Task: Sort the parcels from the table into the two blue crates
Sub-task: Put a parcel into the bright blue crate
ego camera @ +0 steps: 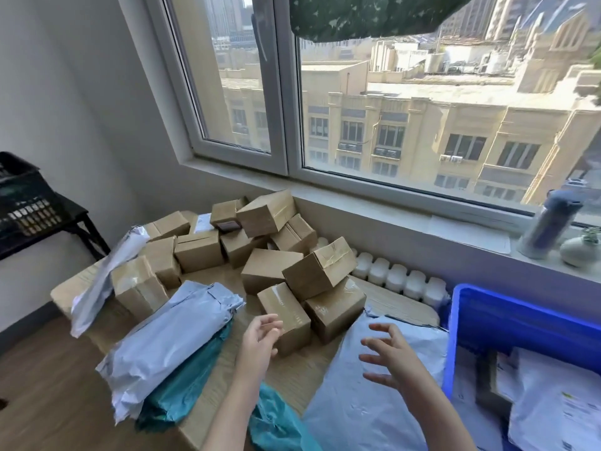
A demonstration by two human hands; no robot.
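Found left hand [260, 340] released, loosely curled just beside a taped brown box [286, 317]. Found right hand [393, 359] splayed, empty, above a white mailer [367, 405]. Saw parcels [266, 265] heaped on the table [300, 379], more in the blue crate [481, 319] at right. Could not read the labels [572, 408] there.

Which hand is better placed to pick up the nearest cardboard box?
Left: the left hand is open right beside the nearest cardboard box, while the right hand is spread above the white mailer, farther from it.
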